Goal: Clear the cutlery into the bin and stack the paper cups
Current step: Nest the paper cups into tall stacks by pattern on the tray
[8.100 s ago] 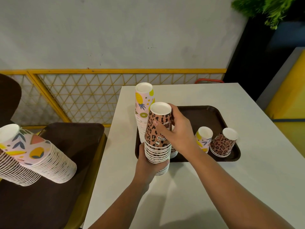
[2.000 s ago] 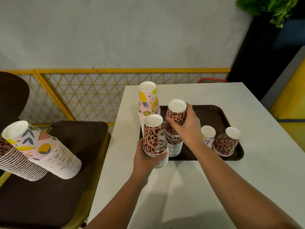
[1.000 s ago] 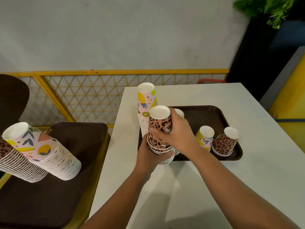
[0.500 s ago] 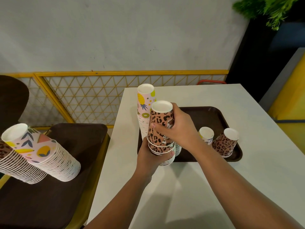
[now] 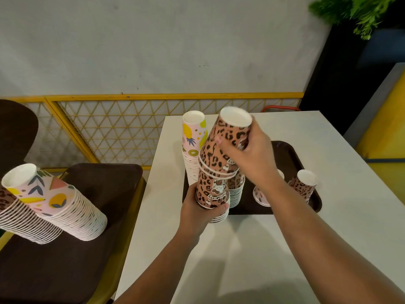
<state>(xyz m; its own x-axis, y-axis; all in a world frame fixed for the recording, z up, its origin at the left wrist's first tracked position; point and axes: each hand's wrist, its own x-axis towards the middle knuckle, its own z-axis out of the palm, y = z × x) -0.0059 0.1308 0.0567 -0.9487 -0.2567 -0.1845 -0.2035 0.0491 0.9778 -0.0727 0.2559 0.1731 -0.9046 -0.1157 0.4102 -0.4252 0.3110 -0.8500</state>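
- Right now the right hand (image 5: 252,159) has its fingers and thumb curled round an upturned leopard-print paper cup (image 5: 228,141), which is tilted with its white base leaning to the right, its rim just over the stack below.
- Below it, the left hand (image 5: 197,212) grips a short stack of upturned leopard-print paper cups (image 5: 212,194) from beneath, thumb pressed on the front near the lowest rims.
- Both forearms reach in from the bottom edge, the right one crossing over the dark brown plastic tray (image 5: 291,154) on the white table (image 5: 252,249).
- Half a second ago the top cup sat pushed down on the held stack; it is now lifted clear and canted, and the right hand is higher.
- On the tray stand a tall stack of fruit-print paper cups (image 5: 194,139), another leopard stack (image 5: 236,189) behind the held one, a single leopard cup (image 5: 303,185) at the right, and a pale cup (image 5: 262,197) partly hidden by the right wrist.
- Left of the table, two long leaning stacks of patterned cups (image 5: 54,209) lie on a second brown tray (image 5: 87,249).
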